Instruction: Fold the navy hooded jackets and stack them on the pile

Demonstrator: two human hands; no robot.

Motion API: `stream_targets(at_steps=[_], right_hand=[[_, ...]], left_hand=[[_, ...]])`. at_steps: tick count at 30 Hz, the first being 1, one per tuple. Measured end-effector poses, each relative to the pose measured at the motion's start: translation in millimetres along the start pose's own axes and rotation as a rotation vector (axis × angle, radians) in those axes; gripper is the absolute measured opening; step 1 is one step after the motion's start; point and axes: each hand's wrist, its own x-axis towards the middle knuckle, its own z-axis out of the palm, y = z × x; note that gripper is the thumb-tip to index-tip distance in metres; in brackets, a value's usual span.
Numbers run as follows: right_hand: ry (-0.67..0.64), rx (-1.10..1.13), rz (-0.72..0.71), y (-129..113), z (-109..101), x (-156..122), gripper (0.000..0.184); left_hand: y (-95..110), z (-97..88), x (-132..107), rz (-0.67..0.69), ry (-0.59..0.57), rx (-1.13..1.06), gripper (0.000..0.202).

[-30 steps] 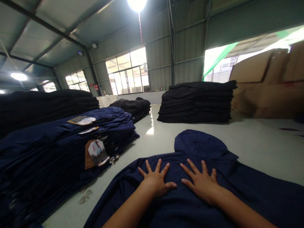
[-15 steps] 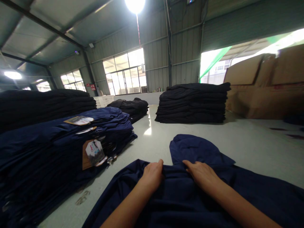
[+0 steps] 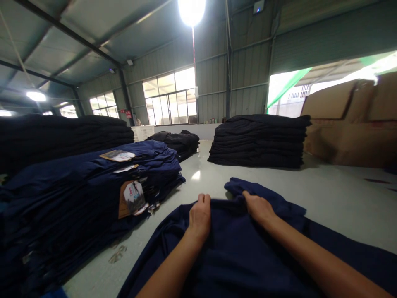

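A navy hooded garment [image 3: 235, 252] lies spread on the pale table [image 3: 335, 198] in front of me. My left hand [image 3: 200, 217] is closed on the cloth at its neckline. A little to the right, my right hand [image 3: 258, 207] is also closed on the cloth where the hood [image 3: 273, 198] joins the body. The hood is bunched and partly folded toward me.
A stack of navy garments [image 3: 93, 182] with paper hang tags [image 3: 132, 198] stands at my left. Black stacks stand behind it [image 3: 62, 134], at the middle back [image 3: 181, 142] and at the right back [image 3: 259, 140]. Brown cardboard [image 3: 350, 124] leans at the far right.
My hands went from flat with spread fingers on the garment to gripping its neckline. The hood has been drawn in toward me and now lies lower and crumpled.
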Motion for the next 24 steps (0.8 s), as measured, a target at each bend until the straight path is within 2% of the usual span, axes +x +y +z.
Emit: stream_targets(at_steps=[2,3,5,8,10,12,15,18,21,24], right_hand=[[0.026,-0.004,0.093,-2.8,2.5,7.8,0.058],[0.005,-0.004,0.125,-6.8,4.4,7.8,0.062],[-0.096,0.01,0.156,-19.3,10.2,0.6,0.067],[-0.286,0.067,0.107,-40.5,24.7,-18.6,0.065],[-0.324,0.079,0.082,-48.3,36.7,-28.4,0.065],[-0.302,0.074,0.066,-49.3,47.4,-31.8,0.066],[-0.274,0.077,0.051,-44.1,55.3,-27.4,0.068],[-0.3,0.08,0.039,-40.7,53.5,-21.1,0.069],[-0.311,0.079,0.032,-40.7,49.3,-18.5,0.069],[-0.323,0.074,0.039,-42.9,46.6,-18.7,0.069]], left_hand=[[-2.9,8.9,4.1,0.055,0.13,0.013,0.053],[-4.4,14.0,4.5,0.102,0.138,0.013,0.058],[-7.3,24.0,2.7,0.154,0.035,-0.012,0.067],[-12.4,34.6,-2.3,0.05,-0.226,-0.101,0.073],[-16.5,38.0,-3.1,-0.017,-0.345,-0.17,0.076],[-20.5,39.2,-0.9,-0.016,-0.381,-0.213,0.079],[-24.7,38.8,4.8,0.013,-0.365,-0.232,0.081],[-25.9,35.2,8.8,0.02,-0.361,-0.255,0.081],[-23.2,27.8,8.1,0.01,-0.432,-0.275,0.081],[-18.1,19.0,0.2,-0.005,-0.438,-0.196,0.072]])
